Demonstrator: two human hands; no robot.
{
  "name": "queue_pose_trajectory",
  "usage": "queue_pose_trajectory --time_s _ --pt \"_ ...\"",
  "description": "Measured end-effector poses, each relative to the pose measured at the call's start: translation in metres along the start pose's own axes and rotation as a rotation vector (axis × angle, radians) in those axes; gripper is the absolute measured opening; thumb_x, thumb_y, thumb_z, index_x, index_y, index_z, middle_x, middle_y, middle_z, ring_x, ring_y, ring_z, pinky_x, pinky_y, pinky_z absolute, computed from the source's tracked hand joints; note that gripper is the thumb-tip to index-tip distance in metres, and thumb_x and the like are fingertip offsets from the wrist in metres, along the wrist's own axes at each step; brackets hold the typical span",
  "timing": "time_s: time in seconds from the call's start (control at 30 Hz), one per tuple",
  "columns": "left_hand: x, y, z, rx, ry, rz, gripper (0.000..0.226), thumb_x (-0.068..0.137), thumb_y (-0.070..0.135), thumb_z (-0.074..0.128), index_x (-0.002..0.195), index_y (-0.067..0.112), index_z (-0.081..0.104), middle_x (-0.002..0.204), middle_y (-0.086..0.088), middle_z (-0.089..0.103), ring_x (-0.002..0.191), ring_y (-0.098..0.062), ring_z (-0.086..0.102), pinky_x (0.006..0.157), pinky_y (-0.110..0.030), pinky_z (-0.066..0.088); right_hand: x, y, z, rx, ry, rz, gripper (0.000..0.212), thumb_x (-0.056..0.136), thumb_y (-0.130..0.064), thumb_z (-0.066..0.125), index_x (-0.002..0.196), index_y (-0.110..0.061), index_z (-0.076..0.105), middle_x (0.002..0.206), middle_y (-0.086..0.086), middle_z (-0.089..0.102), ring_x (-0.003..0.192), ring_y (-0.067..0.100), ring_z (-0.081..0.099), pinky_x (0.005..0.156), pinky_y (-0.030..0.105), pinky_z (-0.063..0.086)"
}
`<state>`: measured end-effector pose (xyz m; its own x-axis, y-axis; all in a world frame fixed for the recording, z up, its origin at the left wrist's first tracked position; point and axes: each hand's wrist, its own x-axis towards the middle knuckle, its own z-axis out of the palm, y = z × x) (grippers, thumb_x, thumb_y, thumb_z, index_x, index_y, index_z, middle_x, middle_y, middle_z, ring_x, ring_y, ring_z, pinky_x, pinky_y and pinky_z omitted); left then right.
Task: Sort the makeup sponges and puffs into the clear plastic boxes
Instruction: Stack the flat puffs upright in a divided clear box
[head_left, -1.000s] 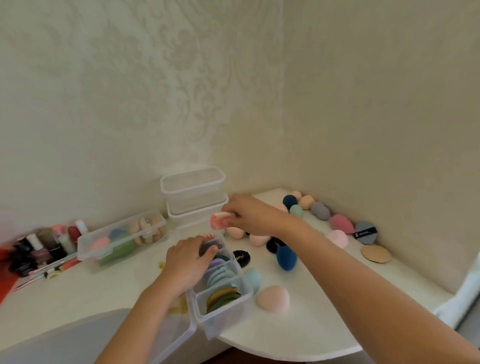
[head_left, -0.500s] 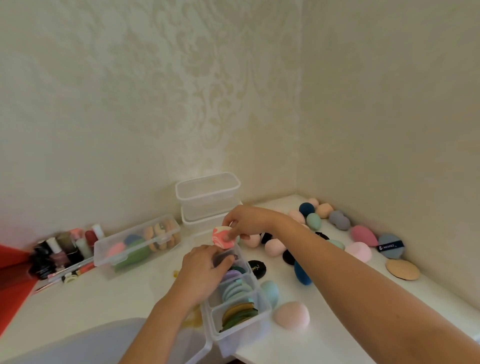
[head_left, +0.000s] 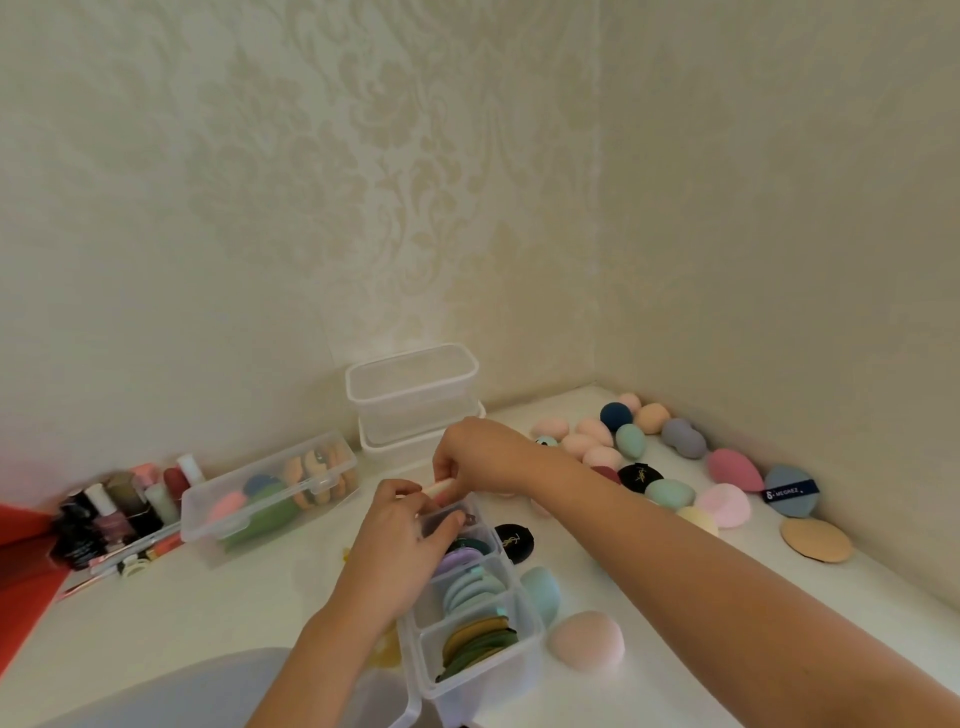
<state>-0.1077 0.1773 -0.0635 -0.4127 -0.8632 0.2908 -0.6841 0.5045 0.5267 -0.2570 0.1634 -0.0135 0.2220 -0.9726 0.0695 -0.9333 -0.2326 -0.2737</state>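
Right hand (head_left: 483, 457) comes in from the right, fingers curled, and pinches a pale pink puff (head_left: 440, 487) on edge just above the far end of the divided box (head_left: 525, 618). Left hand (head_left: 400, 540) lies over the far left part of that box, with its thumb at the far compartment and its fingers curled at the far rim beside the puff. It seems to grip the box; I cannot tell if it also touches the puff.

The divided box sits near centre on the counter (head_left: 208, 613). Its near compartment holds olive and yellow puffs (head_left: 478, 647) on edge, the next holds pale blue puffs (head_left: 470, 587), and then come lilac and dark green ones, partly hidden by the left hand.

Just right of the box are a teal sponge (head_left: 543, 592), a big pink sponge (head_left: 587, 644) and a black puff (head_left: 515, 540). Far right, along the wall, is a loose spread of sponges (head_left: 631, 439) in pink, navy, teal, peach and grey, plus a blue puff (head_left: 789, 491) and a tan puff (head_left: 815, 540).

Two stacked boxes (head_left: 413, 395) stand clear and closed at the far wall, behind the hands. A lidded box (head_left: 270, 499) to the left has puffs and sponges inside. Nail polish bottles (head_left: 119, 509) cluster at far left.
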Motion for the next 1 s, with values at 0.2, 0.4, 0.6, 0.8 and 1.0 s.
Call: queue_pose_trajectory --time_s 0.2,0.4,0.6,0.8,1.0 --pt "0.0 -0.001 0.001 0.037 -0.019 0.0 0.033 0.09 0.043 0.053 0.11 0.019 0.061 0.121 0.004 0.042 0.095 -0.007 0.047 0.088 -0.019 0.035 0.004 -0.007 -0.006 -0.127 -0.119 -0.018 0.03 0.089 -0.024 0.064 0.06 -0.019 0.061 0.053 -0.006 0.045 0.05 0.012 0.038 0.048 0.021 0.03" --pt "0.001 0.0 0.003 0.061 -0.034 -0.011 0.037 0.091 0.045 0.049 0.116 0.02 0.059 0.123 0.003 0.043 0.106 -0.011 0.05 0.093 -0.022 0.038 0.003 -0.01 -0.013 -0.167 -0.216 -0.013 0.024 0.09 -0.011 0.059 0.11 -0.01 0.071 0.102 0.006 0.071 0.079 0.018 0.056 0.065 0.022 0.041" --pt "-0.001 -0.001 0.003 0.024 -0.013 0.006 0.032 0.09 0.043 0.053 0.111 0.022 0.062 0.126 0.004 0.041 0.108 -0.011 0.051 0.093 -0.021 0.036 0.021 -0.026 -0.011 -0.429 -0.311 0.052 0.011 0.086 -0.006 0.06 0.081 -0.006 0.069 0.074 0.005 0.062 0.063 0.018 0.052 0.053 0.023 0.039" --pt "-0.003 -0.002 0.003 -0.02 0.077 0.026 0.026 0.086 0.04 0.059 0.106 0.024 0.055 0.111 0.005 0.039 0.098 -0.01 0.051 0.082 -0.019 0.037 0.021 -0.033 -0.005 -0.5 -0.197 0.03 0.033 0.088 -0.003 0.055 0.058 -0.012 0.043 0.06 0.0 0.043 0.051 0.012 0.039 0.044 0.022 0.029" --pt "-0.001 -0.002 0.004 0.01 0.035 0.016 0.025 0.088 0.044 0.054 0.104 0.026 0.056 0.103 0.008 0.06 0.095 -0.01 0.054 0.081 -0.026 0.045 0.013 -0.025 0.002 -0.357 -0.032 0.092 0.034 0.085 0.0 0.058 0.057 -0.008 0.04 0.061 0.003 0.039 0.051 0.015 0.037 0.044 0.022 0.027"
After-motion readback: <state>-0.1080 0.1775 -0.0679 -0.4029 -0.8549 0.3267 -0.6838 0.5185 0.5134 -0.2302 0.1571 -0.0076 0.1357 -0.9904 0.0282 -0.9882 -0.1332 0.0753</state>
